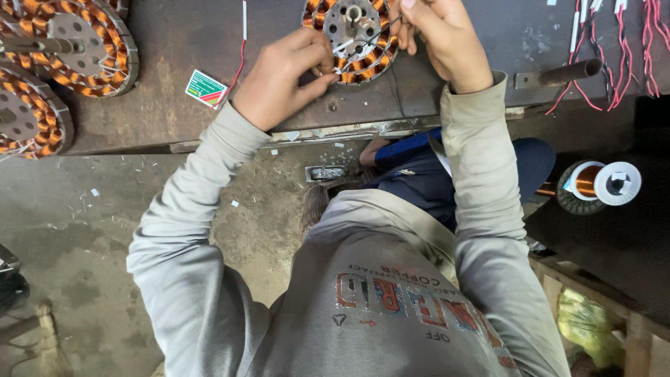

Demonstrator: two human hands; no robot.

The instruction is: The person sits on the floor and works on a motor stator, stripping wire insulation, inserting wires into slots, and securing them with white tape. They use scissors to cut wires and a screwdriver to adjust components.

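Head view: a copper-wound stator [352, 38] lies at the desk's [433, 98] near edge. Left hand [286, 77], fingers pinched shut on a winding at its rim; right hand [443, 38], fingers closed on a thin dark lead crossing the core. Likely risk: tugging that lead could snap the fine wire or scrape its enamel. More stators [77, 42] sit left, a copper wire spool [600, 183] right.

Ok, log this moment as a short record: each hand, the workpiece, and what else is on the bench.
left hand: pinching the rim of the copper-wound stator
right hand: holding a thin wire above the stator
workpiece: stator lies flat on the dark metal bench
other stators: at the bench's left end
red and white wires: bench's right end
copper wire spool: below the bench's right end
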